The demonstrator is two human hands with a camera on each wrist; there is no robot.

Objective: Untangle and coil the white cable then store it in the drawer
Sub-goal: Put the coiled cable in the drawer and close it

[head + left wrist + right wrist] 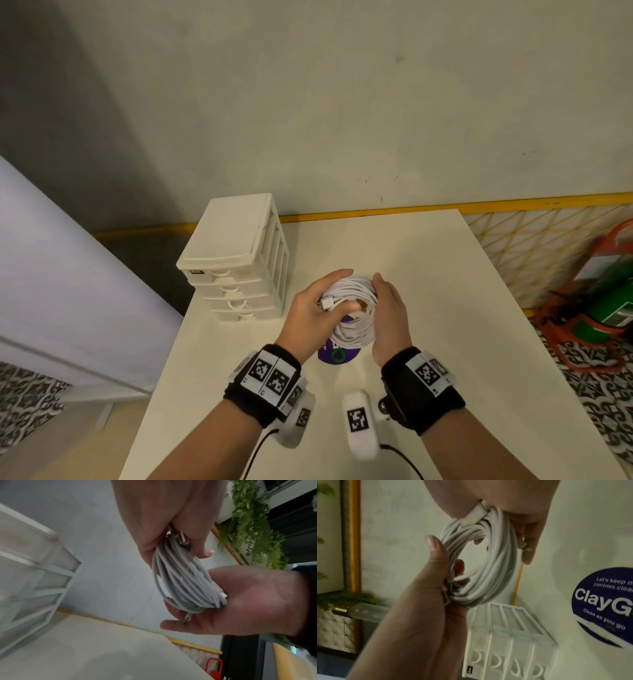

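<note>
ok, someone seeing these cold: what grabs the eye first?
The white cable, wound into a thick coil, held above the table between the left hand and the right hand. Next, the small white drawer unit at the table's far left corner, all drawers shut. Then the round dark blue sticker on the tabletop just under the coil.

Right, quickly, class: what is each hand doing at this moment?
Left hand: grips the coiled white cable, thumb pinning a connector.
Right hand: fingers curled round the coil's other side, holding it too.
</note>
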